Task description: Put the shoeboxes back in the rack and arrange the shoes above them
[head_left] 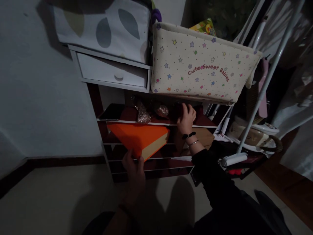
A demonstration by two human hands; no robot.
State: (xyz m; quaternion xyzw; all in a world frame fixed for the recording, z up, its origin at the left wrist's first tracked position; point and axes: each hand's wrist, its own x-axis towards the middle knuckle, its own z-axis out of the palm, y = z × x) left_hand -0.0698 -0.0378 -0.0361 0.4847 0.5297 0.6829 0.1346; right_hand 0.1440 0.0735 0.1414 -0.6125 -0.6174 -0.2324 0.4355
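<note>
My left hand (135,166) grips the near corner of an orange box (141,135) with a tan side, thumb on one face and fingers on the other. The box sticks out at a slant from a lower shelf of the rack. Over on the upper shelf (156,122), my right hand (186,118) has its fingers curled down over something dark, too dim to name. Left of that hand lie a glittery shoe (143,114) and another glittery item (161,110). Below my right wrist, a brown cardboard box (205,135) sits on the rack.
A cream star-print fabric basket (195,65) overhangs the shelf from above. Beside it, a leaf-print bin (114,31) stands over a white drawer (114,70). A flat black object (112,112) lies at the shelf's left. A pale pole (264,85) leans at the right.
</note>
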